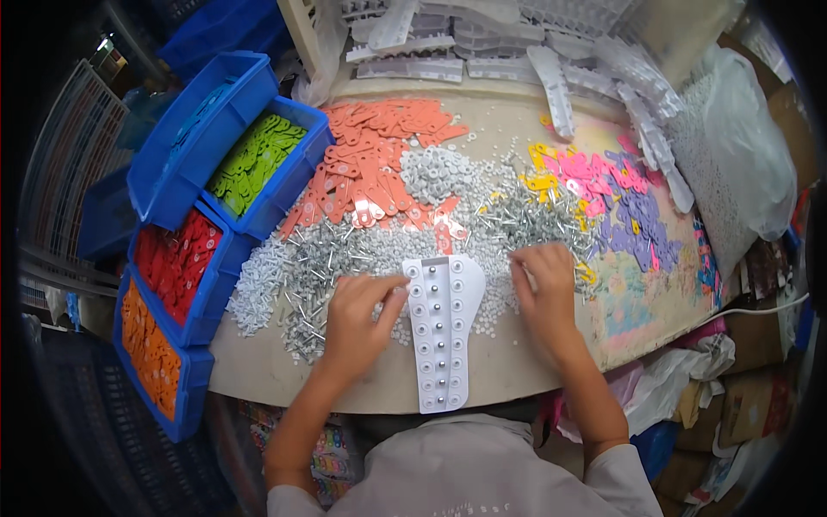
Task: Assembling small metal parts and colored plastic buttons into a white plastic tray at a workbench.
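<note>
A white plastic jig (439, 332) lies in front of me at the table's near edge. Small round white pieces sit along both its sides, and shiny metal studs run down its middle channel. At its upper left side, my left hand (357, 317) has thumb and forefinger drawn together, the fingertips close to the top white pieces. Off the jig's right side, my right hand (549, 289) curls over loose white rings, its fingers pinched near a heap of metal rivets (543, 220). Whatever either pinch holds is too small to make out.
Coral strips (370, 164) cover the back left. White rings (439, 172) are heaped mid-table; pink (594, 172) and purple pieces (642, 224) lie right. Blue bins (258, 220) line the left edge. More white jigs (551, 90) are stacked behind, beside a bulging clear bag (741, 146).
</note>
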Demonstrator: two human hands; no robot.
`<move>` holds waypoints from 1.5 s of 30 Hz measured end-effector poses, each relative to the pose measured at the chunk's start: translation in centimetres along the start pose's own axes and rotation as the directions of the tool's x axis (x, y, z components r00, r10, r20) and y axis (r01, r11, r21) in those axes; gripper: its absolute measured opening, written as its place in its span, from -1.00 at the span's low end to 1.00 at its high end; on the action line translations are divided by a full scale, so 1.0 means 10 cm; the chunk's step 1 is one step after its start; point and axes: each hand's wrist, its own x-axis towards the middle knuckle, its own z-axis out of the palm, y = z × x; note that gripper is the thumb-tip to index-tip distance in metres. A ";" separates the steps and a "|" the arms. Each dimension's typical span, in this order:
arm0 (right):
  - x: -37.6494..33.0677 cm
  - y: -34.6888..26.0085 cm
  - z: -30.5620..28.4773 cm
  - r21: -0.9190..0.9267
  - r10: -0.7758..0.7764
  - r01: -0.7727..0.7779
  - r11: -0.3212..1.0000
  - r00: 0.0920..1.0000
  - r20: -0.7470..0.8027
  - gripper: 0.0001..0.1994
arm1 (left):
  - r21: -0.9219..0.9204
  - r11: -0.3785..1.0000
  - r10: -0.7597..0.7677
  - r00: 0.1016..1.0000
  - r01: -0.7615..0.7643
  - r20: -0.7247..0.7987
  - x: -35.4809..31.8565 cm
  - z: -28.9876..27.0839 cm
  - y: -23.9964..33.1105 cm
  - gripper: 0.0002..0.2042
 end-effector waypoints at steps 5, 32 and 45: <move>0.70 0.31 0.29 -0.002 -0.096 0.096 0.995 0.995 0.035 -0.89 | 0.090 0.983 0.165 0.986 -0.162 -0.027 0.88 0.36 -0.40 -0.89; 0.34 -0.09 0.31 0.399 -0.010 -0.185 0.898 0.898 0.439 -0.92 | -0.256 0.963 -0.008 0.955 0.087 0.296 0.44 0.20 -0.47 -0.90; 0.08 -0.20 0.59 0.241 0.009 -0.050 0.969 0.985 0.170 -0.92 | -0.028 0.995 0.100 0.995 -0.099 0.004 0.25 0.38 -0.49 -0.88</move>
